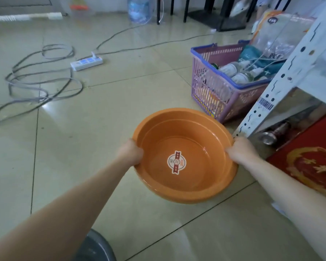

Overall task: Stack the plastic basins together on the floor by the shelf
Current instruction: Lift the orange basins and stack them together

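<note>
I hold a round orange plastic basin (196,178) with a white and red sticker at its bottom, over the tiled floor just left of the white metal shelf (282,80). My left hand (131,154) grips its left rim and my right hand (241,150) grips its right rim. The basin tilts slightly toward me; whether it touches the floor I cannot tell. The edge of a grey round basin (100,247) shows at the bottom of the view under my left forearm, mostly hidden.
A purple basket (215,91) with a blue rim, full of bottles, stands on the floor beyond the basin, against the shelf. A red and gold box (312,162) lies under the shelf. A white power strip (87,63) and coiled grey cables (41,83) lie at the left.
</note>
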